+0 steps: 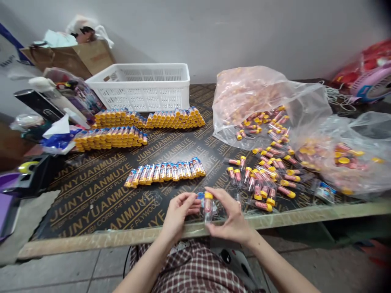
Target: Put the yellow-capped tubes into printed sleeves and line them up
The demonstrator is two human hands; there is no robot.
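Near the table's front edge, my right hand [230, 217] grips a small clear tube [208, 207] with a yellow cap, thumb at its bottom and fingertips at the cap. Pink contents show inside it. Just to its left, my left hand [181, 211] has its fingers pinched on a blue printed label [200, 196], which lies partly behind the tube. Beyond my hands lies a row of blue-labelled tubes [166, 171] with yellow caps. To the right is a loose heap of unlabelled tubes [259, 175], spilling from a clear plastic bag [244, 89].
Stacked labelled tubes [113, 138] stand before a white plastic basket [152, 93] at the back left. A second bag of tubes [345, 158] lies at right, beside a blue label packet [325, 192]. A pink fan [372, 83] stands at far right. Bottles and a paper bag [94, 57] crowd the left.
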